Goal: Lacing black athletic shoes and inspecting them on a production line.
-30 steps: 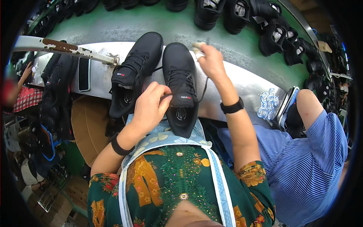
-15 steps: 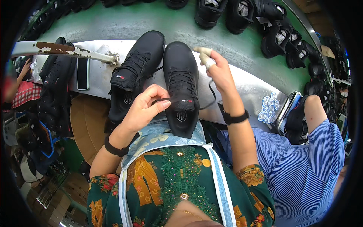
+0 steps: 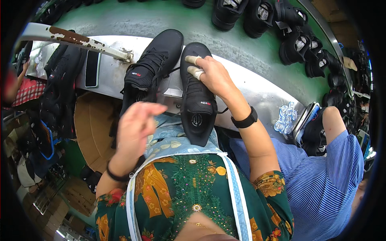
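A black lace-up shoe [image 3: 197, 96] rests heel toward me on my apron-covered lap, its toe on the metal ledge. My right hand [image 3: 213, 76], with pale covers on two fingers, is closed on the shoelace [image 3: 193, 85] at the upper part of the lacing. My left hand [image 3: 136, 128] hovers left of the shoe's heel opening, apart from it. Motion smears its fingers, so whether it holds anything cannot be made out. The matching black shoe [image 3: 155, 60] lies just to the left, partly behind my left hand.
A chipped white metal bar [image 3: 80, 39] reaches over the ledge [image 3: 249, 80] from the left. Near it lie a phone [image 3: 92, 69] and more black shoes [image 3: 64, 80]. Shiny round packets [image 3: 285, 116] lie at right. Several shoes [image 3: 257, 18] stand on the green surface. Someone in blue stripes [image 3: 317, 168] sits beside me.
My right hand has moved left from beside the toe onto the lacing. My left hand has come away from the shoe's tongue, down and left. The view has shifted slightly.
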Motion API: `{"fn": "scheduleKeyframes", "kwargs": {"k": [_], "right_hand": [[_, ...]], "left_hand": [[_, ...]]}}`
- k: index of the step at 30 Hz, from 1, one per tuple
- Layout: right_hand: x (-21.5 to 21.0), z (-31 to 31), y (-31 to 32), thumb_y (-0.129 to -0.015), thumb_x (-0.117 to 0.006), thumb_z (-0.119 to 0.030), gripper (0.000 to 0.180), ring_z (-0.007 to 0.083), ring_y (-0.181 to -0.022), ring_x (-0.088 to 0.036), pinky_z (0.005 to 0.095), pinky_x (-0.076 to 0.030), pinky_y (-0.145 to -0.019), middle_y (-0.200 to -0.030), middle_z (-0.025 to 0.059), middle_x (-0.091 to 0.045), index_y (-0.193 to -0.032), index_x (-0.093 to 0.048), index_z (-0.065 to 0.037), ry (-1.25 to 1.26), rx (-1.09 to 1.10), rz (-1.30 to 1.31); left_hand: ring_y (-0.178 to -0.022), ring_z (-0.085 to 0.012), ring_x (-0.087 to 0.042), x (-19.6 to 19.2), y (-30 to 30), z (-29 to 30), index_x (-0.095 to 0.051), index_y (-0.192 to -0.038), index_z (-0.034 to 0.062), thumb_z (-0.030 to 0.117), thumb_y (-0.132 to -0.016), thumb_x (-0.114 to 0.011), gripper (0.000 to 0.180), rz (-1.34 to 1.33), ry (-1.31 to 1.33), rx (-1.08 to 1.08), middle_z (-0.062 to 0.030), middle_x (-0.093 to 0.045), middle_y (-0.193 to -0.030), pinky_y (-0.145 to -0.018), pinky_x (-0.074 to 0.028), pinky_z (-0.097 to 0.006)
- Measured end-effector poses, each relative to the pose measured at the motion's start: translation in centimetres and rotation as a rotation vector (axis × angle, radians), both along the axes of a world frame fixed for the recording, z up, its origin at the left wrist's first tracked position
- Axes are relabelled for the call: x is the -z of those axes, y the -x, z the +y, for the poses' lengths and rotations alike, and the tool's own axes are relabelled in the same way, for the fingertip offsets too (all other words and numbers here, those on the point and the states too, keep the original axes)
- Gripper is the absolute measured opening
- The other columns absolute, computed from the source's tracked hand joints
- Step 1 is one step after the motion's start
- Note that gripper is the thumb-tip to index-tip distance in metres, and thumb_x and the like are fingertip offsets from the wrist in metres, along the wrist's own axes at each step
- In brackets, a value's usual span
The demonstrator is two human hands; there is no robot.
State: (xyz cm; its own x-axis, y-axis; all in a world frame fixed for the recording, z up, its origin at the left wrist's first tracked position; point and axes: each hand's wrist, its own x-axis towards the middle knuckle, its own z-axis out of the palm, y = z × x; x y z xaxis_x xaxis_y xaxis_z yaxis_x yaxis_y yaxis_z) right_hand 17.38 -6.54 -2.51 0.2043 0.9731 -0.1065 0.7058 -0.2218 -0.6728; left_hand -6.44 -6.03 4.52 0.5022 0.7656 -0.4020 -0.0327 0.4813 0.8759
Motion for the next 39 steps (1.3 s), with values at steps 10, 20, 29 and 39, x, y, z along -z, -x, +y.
{"fn": "scheduleKeyframes", "kwargs": {"k": [10,20,29,39], "right_hand": [[-3.0,0.2,-1.1,-0.089,-0.053,-0.019,0.030,0.0136,-0.083,-0.059,0.0253,-0.046,-0.075,-0.095,0.0066,-0.064,-0.114,-0.061,-0.005,-0.144,0.089,0.685],[-15.6,-0.9,0.2,-0.089,-0.051,-0.008,0.026,0.0072,-0.077,-0.048,0.0201,-0.039,-0.067,-0.110,0.0054,-0.049,-0.113,-0.050,0.003,-0.616,-0.149,1.020],[-6.5,-7.0,7.3,-0.095,-0.046,-0.022,0.027,0.0154,-0.078,-0.055,0.0281,-0.044,-0.072,-0.083,0.0069,-0.059,-0.097,-0.059,0.001,-0.181,-0.210,1.033],[-9.3,-6.3,6.7,-0.093,-0.046,-0.015,0.023,0.0181,-0.084,-0.057,0.0299,-0.045,-0.078,-0.091,0.0066,-0.060,-0.099,-0.056,0.004,-0.438,-0.408,0.785]], "left_hand": [[-0.049,-0.0086,-0.033,-3.1,0.9,1.8,-0.056,-0.089,-0.0046,0.021,-0.097,-0.039,0.032,-0.413,-0.203,0.008,-0.0142,-0.057,-0.079,-0.048,-0.031,-0.022],[-0.068,-0.0118,-0.052,-7.1,-7.3,3.2,-0.057,-0.084,-0.0019,0.021,-0.095,-0.045,0.028,-0.255,-0.443,0.559,-0.0069,-0.058,-0.079,-0.066,-0.042,-0.024],[-0.095,-0.0176,-0.053,-1.2,-9.3,5.6,-0.059,-0.102,-0.0033,0.042,-0.098,-0.024,0.057,-0.322,-0.231,0.638,-0.0117,-0.059,-0.100,-0.087,-0.037,-0.030],[-0.109,-0.0200,-0.051,7.1,-9.1,3.8,-0.050,-0.119,-0.0049,0.052,-0.096,-0.015,0.071,-0.459,-0.010,0.528,-0.0163,-0.057,-0.112,-0.100,-0.033,-0.032]]}}
